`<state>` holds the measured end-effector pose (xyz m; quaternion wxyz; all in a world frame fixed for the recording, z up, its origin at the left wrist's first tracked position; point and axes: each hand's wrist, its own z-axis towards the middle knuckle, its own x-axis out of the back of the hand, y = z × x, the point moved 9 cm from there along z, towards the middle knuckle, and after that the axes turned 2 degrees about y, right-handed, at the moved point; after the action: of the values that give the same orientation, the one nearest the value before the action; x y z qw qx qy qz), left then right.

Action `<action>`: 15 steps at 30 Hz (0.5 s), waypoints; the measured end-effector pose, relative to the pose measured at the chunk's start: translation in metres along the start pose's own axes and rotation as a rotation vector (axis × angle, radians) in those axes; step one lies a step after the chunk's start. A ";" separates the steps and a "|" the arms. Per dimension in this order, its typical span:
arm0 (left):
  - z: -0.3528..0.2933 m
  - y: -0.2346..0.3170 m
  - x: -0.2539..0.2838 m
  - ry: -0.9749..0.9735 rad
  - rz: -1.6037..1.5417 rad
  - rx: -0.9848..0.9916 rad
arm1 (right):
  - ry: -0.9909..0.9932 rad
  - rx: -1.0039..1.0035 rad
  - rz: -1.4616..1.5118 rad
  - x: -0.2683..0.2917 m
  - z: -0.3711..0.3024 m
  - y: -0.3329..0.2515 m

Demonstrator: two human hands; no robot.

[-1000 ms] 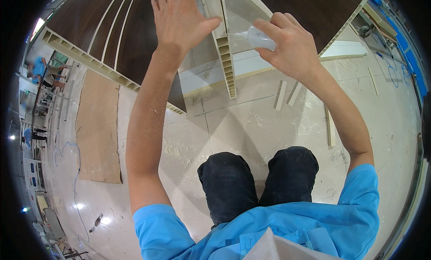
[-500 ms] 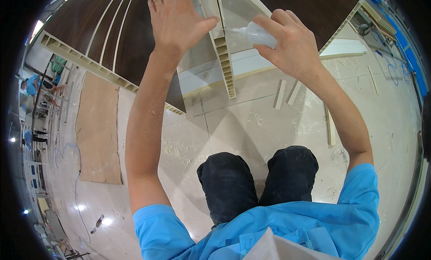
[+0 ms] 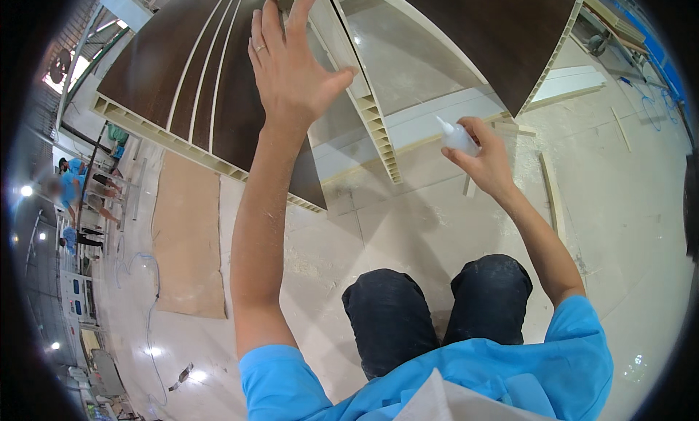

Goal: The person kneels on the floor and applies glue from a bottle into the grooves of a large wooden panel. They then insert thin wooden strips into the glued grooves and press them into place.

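My left hand (image 3: 295, 79) is raised with fingers spread, at the edge of a dark brown hollow-core panel (image 3: 142, 72) with pale curved lines. Its thumb points toward a narrow pale hollow-core board (image 3: 378, 133) that stands out between the dark pieces. How firmly the fingers press there, I cannot tell. In my right hand (image 3: 489, 160) is a white translucent squeeze bottle (image 3: 456, 138), its thin nozzle tilted up and left, apart from the narrow board. A second dark brown panel (image 3: 502, 28) lies at the upper right.
White boards (image 3: 568, 82) lie on the tiled floor beneath the panels. Wood strips (image 3: 552, 195) and shavings are scattered on the right. A brown sheet (image 3: 188, 239) and a blue hose (image 3: 151, 312) lie on the left. Co-workers in blue (image 3: 69, 188) are at the far left.
My right hand has drawn the squeeze bottle back from the narrow board, down and to the right. My left hand stays near the same board edge, its fingers still spread. The whole view has shifted slightly.
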<state>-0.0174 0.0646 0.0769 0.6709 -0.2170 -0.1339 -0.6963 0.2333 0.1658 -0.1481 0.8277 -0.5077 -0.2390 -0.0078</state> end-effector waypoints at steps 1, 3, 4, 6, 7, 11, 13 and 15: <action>-0.001 0.000 0.000 0.004 0.001 -0.001 | -0.001 -0.004 0.036 -0.002 -0.002 0.004; -0.001 -0.002 0.001 0.018 -0.015 -0.002 | -0.006 -0.021 0.109 -0.005 -0.005 0.010; -0.002 -0.003 0.002 0.029 -0.033 -0.003 | 0.002 0.000 0.099 -0.006 -0.005 0.010; -0.003 -0.004 0.002 0.042 -0.057 -0.008 | 0.015 0.036 0.093 -0.007 -0.006 0.010; -0.003 -0.005 0.002 0.046 -0.063 -0.014 | 0.019 0.031 0.095 -0.008 -0.006 0.012; -0.006 -0.006 0.002 0.044 -0.080 -0.004 | 0.032 0.027 0.122 -0.008 -0.011 0.022; -0.007 -0.005 0.002 0.039 -0.074 0.001 | 0.040 0.018 0.134 -0.005 -0.015 0.027; -0.007 -0.003 0.002 0.031 -0.068 0.012 | 0.042 0.010 0.152 -0.001 -0.019 0.032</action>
<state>-0.0211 0.0594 0.0719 0.6500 -0.1976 -0.1350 -0.7213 0.2477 0.1653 -0.1818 0.8334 -0.5198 -0.1824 0.0455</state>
